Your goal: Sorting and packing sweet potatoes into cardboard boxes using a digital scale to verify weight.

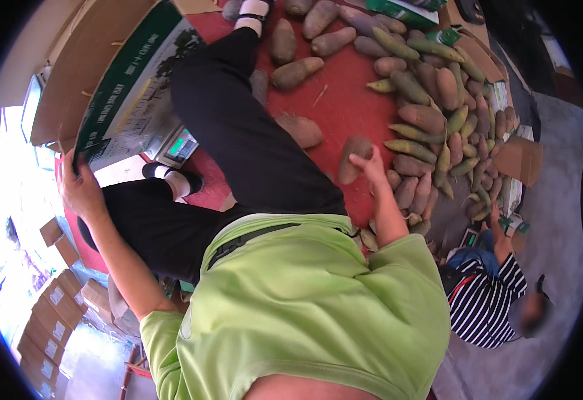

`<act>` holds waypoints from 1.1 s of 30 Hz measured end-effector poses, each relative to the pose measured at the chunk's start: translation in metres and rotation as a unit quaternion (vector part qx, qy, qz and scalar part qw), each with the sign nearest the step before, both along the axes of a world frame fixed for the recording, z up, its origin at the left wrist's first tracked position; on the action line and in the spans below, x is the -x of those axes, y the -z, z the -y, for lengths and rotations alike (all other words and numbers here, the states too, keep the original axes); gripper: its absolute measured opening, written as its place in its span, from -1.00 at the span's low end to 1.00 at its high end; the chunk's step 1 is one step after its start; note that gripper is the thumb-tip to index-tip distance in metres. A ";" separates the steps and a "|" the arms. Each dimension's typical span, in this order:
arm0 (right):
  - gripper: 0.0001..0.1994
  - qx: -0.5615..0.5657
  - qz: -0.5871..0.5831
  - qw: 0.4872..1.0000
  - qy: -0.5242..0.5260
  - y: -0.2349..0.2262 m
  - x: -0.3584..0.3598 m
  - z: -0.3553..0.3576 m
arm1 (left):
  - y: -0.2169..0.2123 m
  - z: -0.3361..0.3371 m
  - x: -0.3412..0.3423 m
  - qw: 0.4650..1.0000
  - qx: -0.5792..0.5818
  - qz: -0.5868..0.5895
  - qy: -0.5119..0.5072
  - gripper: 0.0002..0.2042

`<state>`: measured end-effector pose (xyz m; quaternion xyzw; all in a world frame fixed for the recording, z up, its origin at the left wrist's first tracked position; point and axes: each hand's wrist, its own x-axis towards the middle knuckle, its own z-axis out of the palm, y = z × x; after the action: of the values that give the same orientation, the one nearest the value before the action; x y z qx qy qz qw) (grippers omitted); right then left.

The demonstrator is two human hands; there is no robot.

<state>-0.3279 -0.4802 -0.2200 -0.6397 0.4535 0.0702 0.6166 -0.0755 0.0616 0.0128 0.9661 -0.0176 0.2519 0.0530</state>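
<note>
With our left hand [78,190] gripping the cardboard box [105,80] edge, our right hand [368,163] closes on a root [353,157] mid-mat [345,100]; we should lift it squarely.

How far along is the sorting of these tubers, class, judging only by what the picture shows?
Early, it seems. Done: little to see; the cardboard box hides its inside. In hand: the right hand grips one brown tuber on the red mat, while the left hand holds the box's edge. Left: a big heap of tubers on the mat, plus several loose ones.
</note>
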 end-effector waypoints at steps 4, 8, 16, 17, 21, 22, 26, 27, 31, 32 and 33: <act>-0.19 0.053 0.209 0.972 -0.096 -0.075 -0.111 -0.002 | -0.006 0.012 0.002 1.000 0.006 0.005 0.007 -0.85; -0.23 0.093 0.368 0.905 -0.192 -0.191 -0.218 -0.051 | -0.010 0.019 0.005 1.000 -0.019 -0.014 -0.018 -0.87; -0.28 0.150 0.590 0.690 -0.391 -0.332 -0.342 -0.201 | -0.016 0.021 0.009 0.999 -0.020 0.005 -0.029 -0.89; -0.33 0.119 0.585 0.712 -0.370 -0.340 -0.347 -0.223 | -0.015 0.021 0.008 0.999 -0.018 0.005 -0.032 -0.90; -0.43 0.288 0.657 0.567 -0.405 -0.335 -0.374 -0.280 | -0.016 0.021 0.006 1.000 -0.012 0.012 -0.021 -0.91; -0.43 0.288 0.658 0.566 -0.405 -0.332 -0.374 -0.292 | -0.016 0.022 0.006 1.000 -0.012 0.013 -0.022 -0.91; -0.46 0.365 0.588 0.545 -0.474 -0.333 -0.358 -0.322 | -0.015 0.020 0.007 0.999 -0.020 0.010 -0.028 -0.90; -0.46 0.366 0.557 0.547 -0.507 -0.335 -0.353 -0.325 | -0.017 0.020 0.007 0.999 -0.026 0.008 -0.029 -0.90; -0.67 0.354 0.427 0.576 -0.600 -0.313 -0.367 -0.338 | -0.017 0.023 0.008 0.999 -0.015 0.009 -0.028 -0.89; -0.67 0.352 0.427 0.576 -0.601 -0.308 -0.367 -0.331 | -0.016 0.024 0.007 1.000 -0.009 0.009 -0.022 -0.89; -0.73 0.303 0.478 0.604 -0.561 -0.304 -0.366 -0.319 | -0.015 0.022 0.007 1.000 -0.001 0.010 -0.019 -0.88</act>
<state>0.0386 -0.1612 0.0845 -0.8612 -0.3584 -0.0544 0.3562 -0.0828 0.0394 0.0277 0.9638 -0.0006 0.2625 0.0467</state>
